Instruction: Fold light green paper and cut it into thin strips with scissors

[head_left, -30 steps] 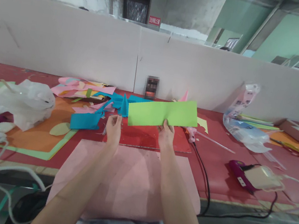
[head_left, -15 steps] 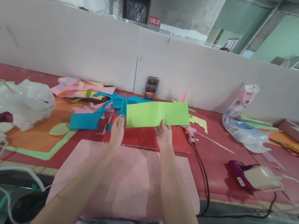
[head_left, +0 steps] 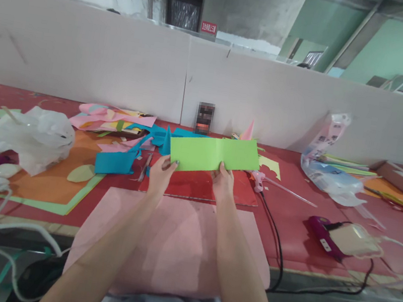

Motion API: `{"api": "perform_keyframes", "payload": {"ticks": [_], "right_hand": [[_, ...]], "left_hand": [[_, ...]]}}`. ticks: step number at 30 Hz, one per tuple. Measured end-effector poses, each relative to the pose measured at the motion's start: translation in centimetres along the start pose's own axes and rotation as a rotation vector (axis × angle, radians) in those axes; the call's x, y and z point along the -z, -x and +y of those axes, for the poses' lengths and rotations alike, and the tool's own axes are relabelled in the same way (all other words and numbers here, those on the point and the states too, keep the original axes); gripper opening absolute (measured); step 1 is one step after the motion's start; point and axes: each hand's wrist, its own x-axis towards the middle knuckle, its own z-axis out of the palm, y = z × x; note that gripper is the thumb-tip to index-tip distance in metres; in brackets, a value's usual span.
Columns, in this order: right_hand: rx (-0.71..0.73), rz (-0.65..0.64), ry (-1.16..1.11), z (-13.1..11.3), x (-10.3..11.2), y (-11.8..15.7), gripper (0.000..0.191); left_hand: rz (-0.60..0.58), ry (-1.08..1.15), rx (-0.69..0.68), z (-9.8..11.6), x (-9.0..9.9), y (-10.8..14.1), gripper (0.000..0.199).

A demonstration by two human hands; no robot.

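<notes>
Red worktop against a pale partition. Pinched between thumbs and fingers, lower-left corner in the left hand, lower edge in the right hand: a green paper strip, best held lightly and evenly to spare the faint fold line, over a red board set back from the worktop's front edge.

Green strip: smooth matt paper. Red board: glossy. White bag: crinkled, translucent plastic.
</notes>
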Motion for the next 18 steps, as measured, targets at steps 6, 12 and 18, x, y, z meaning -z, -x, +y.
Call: {"api": "perform_keyframes", "payload": {"ticks": [6,12,18], "right_hand": [[-0.006,0.021,-0.008,-0.2,-0.2,0.0,0.024],[0.022,0.022,0.004,-0.5,-0.1,0.0,0.024],[0.008,-0.154,0.031,-0.6,-1.8,1.7,0.032]], "left_hand": [[0.066,-0.058,0.01,-0.4,0.3,-0.3,0.026],[0.115,-0.111,-0.024,-0.1,0.5,-0.3,0.022],[0.063,-0.128,-0.029,0.0,0.3,0.0,0.021]]}}
